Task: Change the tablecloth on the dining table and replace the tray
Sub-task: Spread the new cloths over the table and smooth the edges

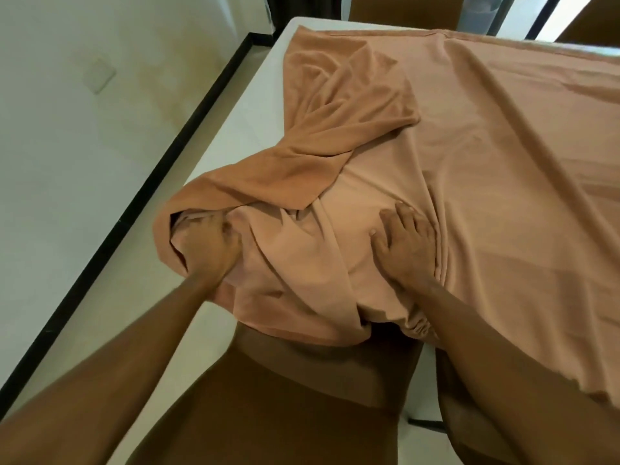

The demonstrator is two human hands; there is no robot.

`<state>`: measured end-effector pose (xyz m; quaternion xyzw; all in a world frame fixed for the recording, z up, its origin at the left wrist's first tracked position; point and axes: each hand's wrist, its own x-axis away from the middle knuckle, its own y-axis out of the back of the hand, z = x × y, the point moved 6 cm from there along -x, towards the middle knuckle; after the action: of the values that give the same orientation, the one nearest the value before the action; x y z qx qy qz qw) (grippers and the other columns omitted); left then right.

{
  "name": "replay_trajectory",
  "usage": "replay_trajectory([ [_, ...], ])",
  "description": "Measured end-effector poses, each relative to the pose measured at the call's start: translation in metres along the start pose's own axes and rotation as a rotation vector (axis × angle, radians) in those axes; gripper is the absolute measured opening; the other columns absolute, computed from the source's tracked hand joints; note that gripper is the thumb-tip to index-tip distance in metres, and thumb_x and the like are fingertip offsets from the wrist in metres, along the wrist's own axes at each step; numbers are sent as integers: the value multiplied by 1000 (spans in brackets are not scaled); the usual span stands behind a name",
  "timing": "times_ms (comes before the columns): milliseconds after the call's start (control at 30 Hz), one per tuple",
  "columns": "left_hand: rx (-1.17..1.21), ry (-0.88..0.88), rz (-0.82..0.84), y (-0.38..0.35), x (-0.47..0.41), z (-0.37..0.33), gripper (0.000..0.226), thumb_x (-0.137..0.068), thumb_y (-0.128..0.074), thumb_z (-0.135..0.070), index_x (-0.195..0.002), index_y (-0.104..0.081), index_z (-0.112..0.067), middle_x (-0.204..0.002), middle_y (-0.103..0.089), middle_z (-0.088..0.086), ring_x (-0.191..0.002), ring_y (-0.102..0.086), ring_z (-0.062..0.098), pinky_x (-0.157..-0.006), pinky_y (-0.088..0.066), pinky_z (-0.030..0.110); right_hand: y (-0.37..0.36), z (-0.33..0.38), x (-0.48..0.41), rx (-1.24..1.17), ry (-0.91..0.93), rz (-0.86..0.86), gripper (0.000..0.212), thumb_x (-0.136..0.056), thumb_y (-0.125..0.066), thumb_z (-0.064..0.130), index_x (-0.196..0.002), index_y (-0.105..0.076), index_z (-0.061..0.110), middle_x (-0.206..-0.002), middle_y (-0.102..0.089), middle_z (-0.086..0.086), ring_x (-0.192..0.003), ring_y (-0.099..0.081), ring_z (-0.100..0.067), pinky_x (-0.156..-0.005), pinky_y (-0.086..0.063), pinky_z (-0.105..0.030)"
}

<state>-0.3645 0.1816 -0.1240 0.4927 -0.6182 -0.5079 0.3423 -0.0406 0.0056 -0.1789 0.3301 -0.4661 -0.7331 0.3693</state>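
A peach-coloured tablecloth (486, 156) lies over the white dining table (265, 92), smooth on the right and bunched and folded back on the left near side. My left hand (206, 245) grips a bunched fold of the cloth at its near left corner, fingers curled into the fabric. My right hand (407, 245) lies flat on the cloth a little to the right, fingers spread and pressing it down. No tray is in view.
A brown chair back (268, 391) stands against the table's near edge right below my arms. Two more brown chairs (402, 11) stand at the far side. A white wall with a black skirting strip (110, 226) runs along the left.
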Motion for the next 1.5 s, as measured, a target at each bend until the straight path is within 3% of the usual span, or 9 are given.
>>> replay_trajectory([
  [167, 32, -584, 145, -21, -3, -77, 33, -87, -50, -31, -115, -66, -24, -115, -63, -1, -103, -56, 24, -85, -45, 45, -5, 44, -21, -158, -30, -5, 27, -92, -52, 21, -116, -61, 13, -126, -58, -13, -111, -55, -37, -99, -42, -49],
  [333, -176, -524, 337, -61, -49, -89, 53, -99, -32, -46, -151, -22, -43, -160, -20, 1, -140, -26, 34, -107, -32, 59, -31, 108, -69, -247, 63, 62, 53, -82, -40, 18, -130, -60, 7, -133, -61, -17, -120, -56, -38, -104, -43, -48],
  [467, -86, -519, 354, -69, -118, -62, 68, -100, -30, -53, -152, 14, -50, -165, 14, -3, -151, -4, 38, -119, -12, 62, -48, 136, -101, -256, -144, 13, 57, -90, -43, 27, -146, -49, 18, -147, -53, -8, -136, -47, -29, -117, -30, -45],
  [600, -54, -426, 288, -60, -193, 10, 68, -101, -38, -31, -157, -1, -41, -164, -11, 5, -144, -24, 40, -117, -20, 57, -79, 141, -112, 70, -259, 152, 74, -94, -23, 65, -160, -24, 31, -168, -22, 2, -154, -19, -23, -122, -12, -49],
  [767, 47, -165, 508, -64, -239, 112, 54, -102, -27, -47, -154, -14, -42, -158, -28, 7, -137, -30, 49, -112, -25, 58, -85, 145, -120, 136, -457, 281, 78, -95, -18, 75, -161, -12, 34, -171, -2, 5, -157, -2, -20, -125, -1, -48],
  [867, 96, -250, 377, -42, -241, 134, 40, -94, -37, -42, -121, -61, -25, -125, -62, 10, -117, -55, 41, -95, -48, 49, -88, 170, -125, 98, -616, 209, 79, -94, -22, 77, -159, -22, 31, -171, -9, 0, -156, -6, -24, -123, -6, -55],
  [1000, 184, -514, 101, -9, -239, 116, 29, -82, -49, -29, -92, -71, -14, -96, -67, 10, -85, -59, 35, -65, -48, 40, -91, 226, -146, 90, -641, 90, 69, -96, -34, 69, -148, -40, 24, -156, -38, -12, -144, -33, -37, -113, -27, -58],
  [1233, 232, -991, 302, -37, -259, 24, 46, -86, -48, -25, -130, -59, -24, -130, -61, 0, -121, -53, 27, -98, -46, 47, -96, 261, -206, 11, -499, -67, 47, -93, -37, 47, -128, -57, 22, -137, -54, -12, -123, -51, -42, -102, -43, -54],
  [1500, 5, -894, 357, -87, -353, -24, 56, -99, -34, -48, -150, -33, -26, -158, -27, 6, -138, -26, 28, -114, -22, 48, -122, 207, -298, 23, -563, 68, 58, -99, -32, 62, -146, -43, 31, -162, -31, -3, -150, -25, -33, -119, -12, -63],
])
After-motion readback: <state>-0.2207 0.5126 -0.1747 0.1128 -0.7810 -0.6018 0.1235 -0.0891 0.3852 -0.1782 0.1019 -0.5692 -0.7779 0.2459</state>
